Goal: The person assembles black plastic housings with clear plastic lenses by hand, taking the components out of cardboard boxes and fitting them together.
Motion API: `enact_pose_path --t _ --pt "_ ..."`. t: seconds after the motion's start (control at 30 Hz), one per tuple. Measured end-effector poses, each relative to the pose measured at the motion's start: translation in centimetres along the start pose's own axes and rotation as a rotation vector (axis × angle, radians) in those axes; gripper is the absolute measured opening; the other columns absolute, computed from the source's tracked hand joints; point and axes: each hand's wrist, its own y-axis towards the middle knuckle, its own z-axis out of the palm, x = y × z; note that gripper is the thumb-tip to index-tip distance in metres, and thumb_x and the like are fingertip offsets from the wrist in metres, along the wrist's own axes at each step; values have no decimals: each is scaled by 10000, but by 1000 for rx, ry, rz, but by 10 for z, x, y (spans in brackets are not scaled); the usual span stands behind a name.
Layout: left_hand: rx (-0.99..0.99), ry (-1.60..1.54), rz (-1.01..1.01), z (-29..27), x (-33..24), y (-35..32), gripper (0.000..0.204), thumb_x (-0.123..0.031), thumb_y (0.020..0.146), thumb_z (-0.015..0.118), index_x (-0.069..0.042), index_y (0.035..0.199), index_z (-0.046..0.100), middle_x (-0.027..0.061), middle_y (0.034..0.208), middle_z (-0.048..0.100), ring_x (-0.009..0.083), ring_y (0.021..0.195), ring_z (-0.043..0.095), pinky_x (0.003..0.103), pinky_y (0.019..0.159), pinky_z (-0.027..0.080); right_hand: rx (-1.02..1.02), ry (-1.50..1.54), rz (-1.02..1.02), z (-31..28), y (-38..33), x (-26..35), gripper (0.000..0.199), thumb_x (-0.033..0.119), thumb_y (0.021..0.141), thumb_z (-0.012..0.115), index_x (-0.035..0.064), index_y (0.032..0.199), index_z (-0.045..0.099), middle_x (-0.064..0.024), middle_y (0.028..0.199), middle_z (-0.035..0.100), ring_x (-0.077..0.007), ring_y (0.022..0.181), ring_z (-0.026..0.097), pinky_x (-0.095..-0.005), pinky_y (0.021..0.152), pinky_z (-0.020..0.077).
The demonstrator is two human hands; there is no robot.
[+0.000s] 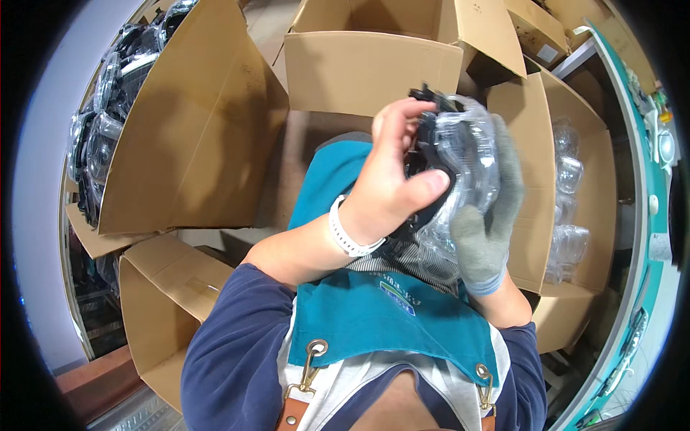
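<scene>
In front of my chest I hold a black frame with a clear plastic shell (467, 154), shaped like a vehicle lamp and blurred in places. My left hand (399, 161), bare with a white band at its wrist, grips the black side, its thumb pressed on the edge. On the clear side, my right hand (492, 215), in a grey glove, cups the shell. Part of the black frame is hidden behind my left fingers. Below the hands lies my teal apron (402, 309).
An open cardboard box (374, 72) stands ahead. At left, a tall carton flap (187, 136) screens several clear-and-black parts (104, 136). The right-hand box (532, 165) contains clear shells (568, 176). A smaller carton (162, 309) sits lower left, and a teal-edged table (636, 302) borders the right.
</scene>
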Motion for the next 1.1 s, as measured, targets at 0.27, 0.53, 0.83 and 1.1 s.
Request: enact_pose_path --t 0.27,0.53,0.83,1.1 --pt "-60 58 84 10 21 2 645 -243 829 629 -23 1328 284 72 1206 331 168 1090 435 325 980 364 71 -101 -56 2 -7 -13 593 275 922 539 13 1398 300 -131 1374 410 -229 1258 410 -376 1067 311" --pt "-207 -311 5 18 14 1 624 -517 875 407 -3 1215 503 105 1085 620 197 945 612 334 860 493 -37 174 245 0 8 -9 509 280 1009 397 -15 1414 310 -133 1417 390 -206 1270 418 -339 1069 331" --pt "-122 62 331 -1 -4 9 463 -362 922 454 2 1196 535 122 1176 563 207 1131 494 295 966 389 30 811 606 -9 1 8 577 187 882 640 54 1365 353 -71 1222 522 -132 1131 507 -282 951 428" --pt "-291 -479 144 7 -2 12 450 -370 976 312 -33 1122 572 117 1122 599 227 970 568 350 879 445 -184 -186 -86 5 5 -12 840 205 610 888 -83 1219 387 -165 1148 515 -229 1011 576 -339 863 499"
